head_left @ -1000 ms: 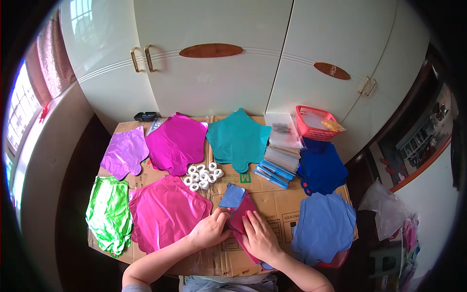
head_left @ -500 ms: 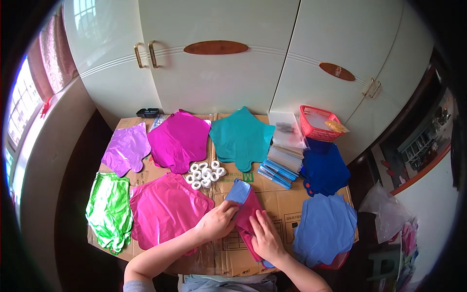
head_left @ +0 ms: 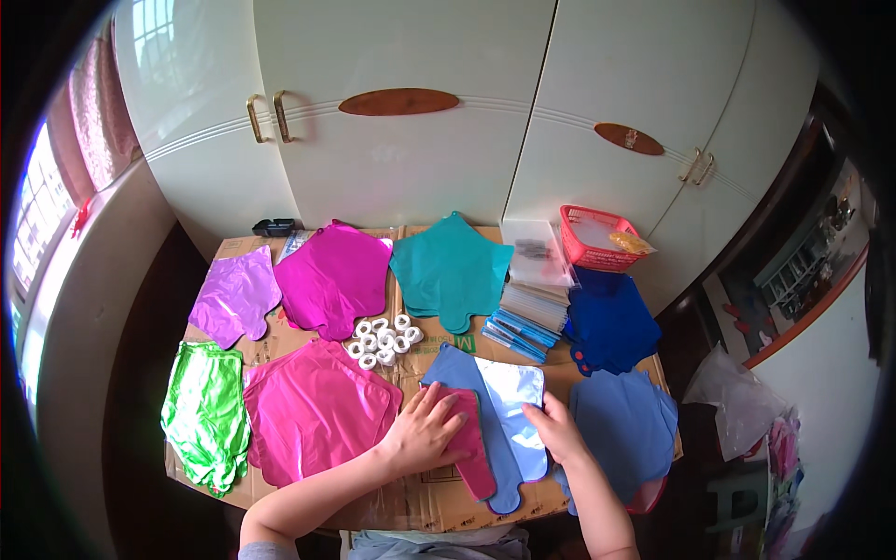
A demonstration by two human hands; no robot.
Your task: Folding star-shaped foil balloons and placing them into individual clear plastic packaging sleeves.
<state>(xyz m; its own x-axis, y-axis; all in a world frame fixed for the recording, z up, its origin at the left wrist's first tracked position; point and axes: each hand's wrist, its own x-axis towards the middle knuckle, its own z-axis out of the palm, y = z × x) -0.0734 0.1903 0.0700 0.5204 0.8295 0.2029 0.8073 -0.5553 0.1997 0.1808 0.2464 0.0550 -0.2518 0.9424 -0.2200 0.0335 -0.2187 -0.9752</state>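
While the left hand (head_left: 425,434) rests spread on a folded pink sheet (head_left: 474,457), the right hand (head_left: 558,429) pinches the right edge of a light-blue sheet (head_left: 513,411). Half a second ago, pink covered most of the blue; now the blue sheet lies opened out rightward, partly shiny, at the front middle of the cardboard-covered surface (head_left: 434,490). Green printing (head_left: 457,343) shows just beyond it.
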